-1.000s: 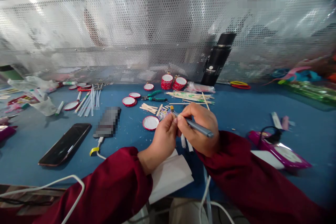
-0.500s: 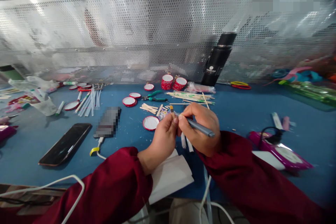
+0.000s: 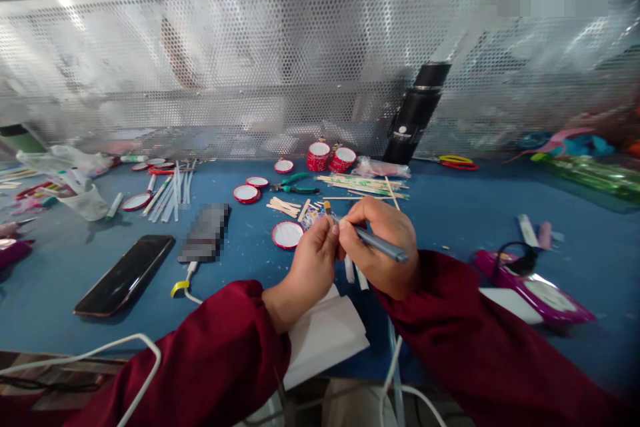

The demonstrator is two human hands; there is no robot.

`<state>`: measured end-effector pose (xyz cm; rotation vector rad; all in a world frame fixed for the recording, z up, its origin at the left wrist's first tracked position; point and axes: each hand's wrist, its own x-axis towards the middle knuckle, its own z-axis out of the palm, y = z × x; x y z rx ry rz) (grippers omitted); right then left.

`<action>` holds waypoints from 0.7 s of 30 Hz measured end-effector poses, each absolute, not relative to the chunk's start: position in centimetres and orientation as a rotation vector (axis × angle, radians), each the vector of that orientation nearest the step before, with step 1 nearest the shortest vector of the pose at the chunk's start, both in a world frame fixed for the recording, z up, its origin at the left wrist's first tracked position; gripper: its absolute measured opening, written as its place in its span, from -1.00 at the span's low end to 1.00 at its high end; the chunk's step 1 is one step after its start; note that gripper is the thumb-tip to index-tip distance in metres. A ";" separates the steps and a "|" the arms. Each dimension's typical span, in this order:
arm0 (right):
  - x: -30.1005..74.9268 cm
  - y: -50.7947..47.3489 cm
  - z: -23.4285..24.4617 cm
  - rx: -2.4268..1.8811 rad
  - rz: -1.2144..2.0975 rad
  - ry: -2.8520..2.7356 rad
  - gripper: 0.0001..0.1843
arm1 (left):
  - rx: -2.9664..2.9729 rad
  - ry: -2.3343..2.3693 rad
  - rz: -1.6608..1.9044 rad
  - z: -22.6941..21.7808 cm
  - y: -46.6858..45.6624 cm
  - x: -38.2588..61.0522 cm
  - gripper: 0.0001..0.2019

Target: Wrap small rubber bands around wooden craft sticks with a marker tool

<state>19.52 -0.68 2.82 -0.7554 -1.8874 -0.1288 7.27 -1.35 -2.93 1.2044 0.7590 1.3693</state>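
Observation:
My left hand (image 3: 316, 247) is closed, with thumb and fingertips pinching a small wooden stick (image 3: 327, 208) whose upper end is orange-brown. In my right hand (image 3: 383, 240) is a slim grey pen (image 3: 383, 243), gripped as for writing. Its front end points at the left fingertips; the tip itself is hidden by the fingers. Just beyond the hands lie a small pile of thin coloured bits (image 3: 314, 215), short wooden craft sticks (image 3: 283, 206) and a round white disc with a red rim (image 3: 287, 235). Folded white paper (image 3: 327, 340) lies below the left wrist.
Green-handled pliers (image 3: 295, 187), red-rimmed stacks (image 3: 319, 159) and bamboo sticks (image 3: 363, 182) are farther back. A black flask (image 3: 417, 110) leans by the perforated metal screen (image 3: 240, 67). Phones (image 3: 125, 275) lie left; a purple glue-like device (image 3: 545, 290) lies right, with white cables (image 3: 150, 347) in front.
My right hand and the pen have shifted very slightly to the left. The left hand still holds the wooden stick in the same place.

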 end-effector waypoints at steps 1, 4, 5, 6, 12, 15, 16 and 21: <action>19.5 -0.7 2.8 -0.760 -0.129 -1.885 -0.81 | 1.214 0.757 1.375 -2.9 -1.4 7.3 -0.56; 19.5 -0.7 2.7 -0.763 -0.128 -1.885 -0.81 | 1.222 0.749 1.385 -2.8 -1.4 7.2 -0.54; 19.5 -0.7 2.7 -0.761 -0.124 -1.887 -0.81 | 1.219 0.748 1.384 -2.8 -1.4 7.2 -0.54; 19.5 -0.7 2.7 -0.757 -0.120 -1.888 -0.81 | 1.216 0.746 1.383 -2.8 -1.5 7.3 -0.53; 19.5 -0.7 2.9 -0.761 -0.126 -1.876 -0.81 | 1.208 0.729 1.373 -2.7 -1.5 7.3 -0.53; 19.5 -0.7 2.9 -0.759 -0.127 -1.878 -0.82 | 1.185 0.732 1.373 -2.7 -1.5 7.3 -0.53; 19.5 -0.7 2.8 -0.755 -0.125 -1.879 -0.82 | 1.183 0.733 1.373 -2.8 -1.5 7.3 -0.53; 19.5 -0.7 2.8 -0.758 -0.121 -1.880 -0.82 | 1.183 0.708 1.378 -2.9 -1.4 7.3 -0.53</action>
